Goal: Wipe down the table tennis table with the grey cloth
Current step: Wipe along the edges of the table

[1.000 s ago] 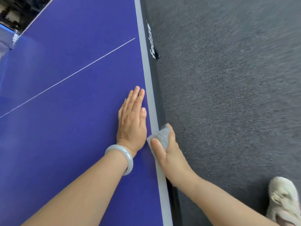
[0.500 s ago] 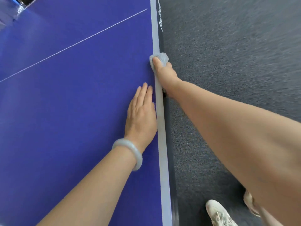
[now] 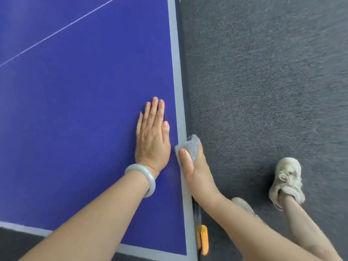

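The blue table tennis table point(image 3: 79, 102) fills the left of the view, with a grey-white border line along its right edge. My left hand point(image 3: 152, 140) lies flat on the blue surface close to that edge, fingers straight, a pale bangle on the wrist. My right hand point(image 3: 195, 166) grips the folded grey cloth point(image 3: 189, 146) over the table's right edge, thumb on top of the cloth on the border line, fingers wrapped down the side out of sight.
Dark grey carpet point(image 3: 263, 81) covers the floor to the right. My feet in pale sneakers point(image 3: 286, 178) stand beside the table. An orange corner fitting point(image 3: 204, 240) sits under the table's near right corner. A thin white centre line point(image 3: 56, 32) crosses the table.
My right hand has pulled the cloth back along the edge from its far reach half a second ago to beside my left wrist. The view has shifted toward the table's near corner.
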Demonstrator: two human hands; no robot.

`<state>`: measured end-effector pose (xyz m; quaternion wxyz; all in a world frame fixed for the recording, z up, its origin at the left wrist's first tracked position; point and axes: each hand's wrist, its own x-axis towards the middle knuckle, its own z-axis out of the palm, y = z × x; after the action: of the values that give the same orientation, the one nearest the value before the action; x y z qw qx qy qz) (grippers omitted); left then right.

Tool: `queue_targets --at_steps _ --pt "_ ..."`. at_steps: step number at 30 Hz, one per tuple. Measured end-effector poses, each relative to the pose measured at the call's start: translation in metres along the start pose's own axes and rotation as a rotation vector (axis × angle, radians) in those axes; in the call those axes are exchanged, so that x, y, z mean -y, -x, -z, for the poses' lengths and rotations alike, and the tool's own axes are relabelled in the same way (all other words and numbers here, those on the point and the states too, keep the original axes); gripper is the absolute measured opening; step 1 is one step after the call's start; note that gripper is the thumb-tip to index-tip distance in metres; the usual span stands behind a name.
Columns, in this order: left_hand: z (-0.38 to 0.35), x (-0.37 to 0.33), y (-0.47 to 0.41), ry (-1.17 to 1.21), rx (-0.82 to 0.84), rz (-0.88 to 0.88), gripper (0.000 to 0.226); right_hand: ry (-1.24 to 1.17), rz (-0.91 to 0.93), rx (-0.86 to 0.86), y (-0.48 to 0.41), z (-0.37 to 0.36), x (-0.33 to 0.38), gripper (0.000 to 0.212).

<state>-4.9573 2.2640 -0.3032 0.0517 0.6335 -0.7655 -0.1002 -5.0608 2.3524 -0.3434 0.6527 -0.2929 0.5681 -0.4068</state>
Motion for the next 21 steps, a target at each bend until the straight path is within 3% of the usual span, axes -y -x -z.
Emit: queue_targets --at_steps 4,11,21 --pt "0.001 0.000 0.000 0.006 -0.013 -0.005 0.052 0.037 -0.009 0.030 0.019 0.003 -0.005 0.083" --pt "0.000 0.000 -0.001 -0.018 -0.044 -0.012 0.051 -0.011 0.033 -0.083 -0.075 0.001 0.039 0.071" --pt "-0.002 -0.001 0.001 -0.043 -0.070 -0.019 0.050 0.010 -0.014 -0.029 0.079 -0.007 -0.046 0.081"
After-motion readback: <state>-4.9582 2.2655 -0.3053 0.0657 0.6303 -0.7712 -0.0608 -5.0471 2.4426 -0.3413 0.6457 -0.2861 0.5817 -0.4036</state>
